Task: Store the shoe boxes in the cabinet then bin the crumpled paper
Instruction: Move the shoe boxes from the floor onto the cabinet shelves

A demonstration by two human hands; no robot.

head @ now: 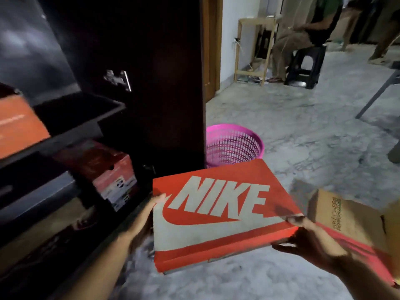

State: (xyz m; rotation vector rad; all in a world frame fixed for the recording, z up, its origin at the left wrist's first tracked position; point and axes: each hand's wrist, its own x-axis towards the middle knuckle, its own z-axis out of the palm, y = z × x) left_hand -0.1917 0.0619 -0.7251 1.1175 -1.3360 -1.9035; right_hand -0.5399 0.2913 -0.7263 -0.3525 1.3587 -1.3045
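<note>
Two boxes already sit in the cabinet (pixel 134 61). Nike box (pixel 216 213) is held level just outside it, left hand (pixel 151 211) and right hand (pixel 303 232) clamped on its ends. Brown box (pixel 346 217) waits; bin (pixel 233 146) looks empty, paper unseen.

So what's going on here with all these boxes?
A person holds an orange Nike box with both hands, the left hand on its left edge and the right hand on its right. The open cabinet stands to the left, with other shoe boxes already on its shelves. A brown Skechers box lies to the right on the floor, and a pink basket stands beside the cabinet. No crumpled paper shows.
</note>
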